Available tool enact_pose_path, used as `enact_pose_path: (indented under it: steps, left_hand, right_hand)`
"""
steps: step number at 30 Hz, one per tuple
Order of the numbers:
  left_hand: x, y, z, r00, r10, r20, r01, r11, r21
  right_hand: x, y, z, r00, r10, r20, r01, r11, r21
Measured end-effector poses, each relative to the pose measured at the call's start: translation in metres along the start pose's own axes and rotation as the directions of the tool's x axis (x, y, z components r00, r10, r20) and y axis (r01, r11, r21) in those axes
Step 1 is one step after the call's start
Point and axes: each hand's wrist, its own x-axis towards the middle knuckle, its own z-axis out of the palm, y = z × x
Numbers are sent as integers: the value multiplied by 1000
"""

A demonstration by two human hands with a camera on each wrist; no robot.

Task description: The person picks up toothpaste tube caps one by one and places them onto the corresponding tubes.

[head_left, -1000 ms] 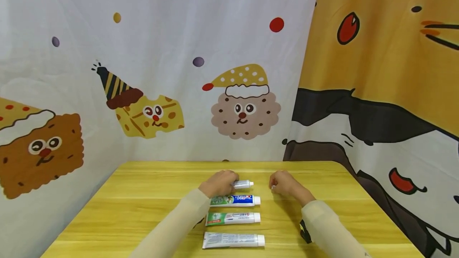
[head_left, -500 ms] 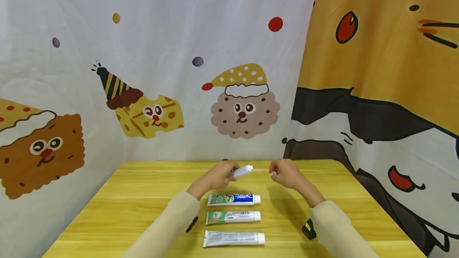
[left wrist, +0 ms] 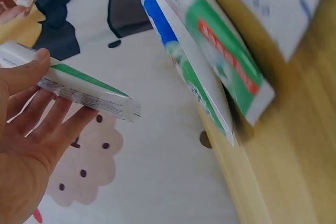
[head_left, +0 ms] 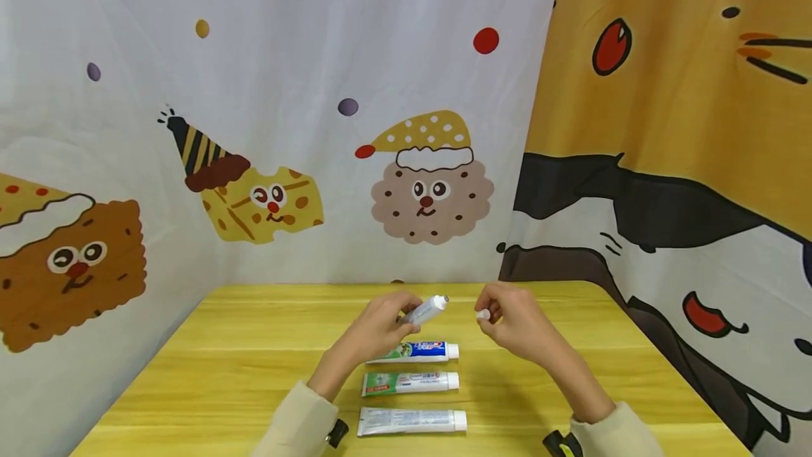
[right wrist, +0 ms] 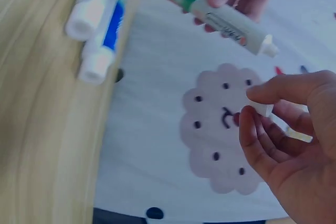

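Observation:
My left hand (head_left: pixel 379 324) grips a white and green toothpaste tube (right wrist: pixel 231 22) between thumb and fingers, raised over the back of the table. The tube's nozzle (right wrist: pixel 270 47) is bare and points up to the right in the head view. To its right, my right hand (head_left: pixel 517 316) pinches a small white cap (right wrist: pixel 260 104) between thumb and fingertips. A gap separates cap and nozzle. Below the hands lie a blue and green toothpaste tube (head_left: pixel 425 352), a green and white one (head_left: pixel 412 383) and a silvery white one (head_left: pixel 409 421), all capped, caps to the right.
The yellow wood-grain table (head_left: pixel 222 365) ends at a white curtain (head_left: pixel 285 55) with cartoon prints close behind it. The three lying tubes form a column near the table's middle. A black wrist strap shows at each sleeve.
Both hands have risen from the table. The left hand has lifted its tube and tilted the nozzle upward, leaving three tubes lying. The right hand has turned, and its pinched cap shows more clearly.

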Motion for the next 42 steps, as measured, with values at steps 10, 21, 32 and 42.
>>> enact_pose_path:
  steps: [10,21,32,42]
  left_hand:
    - [-12,18,2,999,46,-20,-46,999,5]
    - [-21,25,-5,999,45,-11,-44,998,36]
    - [-20,32,-11,998,56,10,-57,993,102]
    - [-20,31,-12,995,95,1,-94,980,175]
  right_hand:
    - [-12,-16,-6,999,-40,-6,40,998,45]
    - [-16,-22,-7,1000,1,-9,0,995,105]
    - [-13,-20,-9,997,-14,76,-1,981,194]
    - [-9,-18,-10,981,-108,-158,151,945,290]
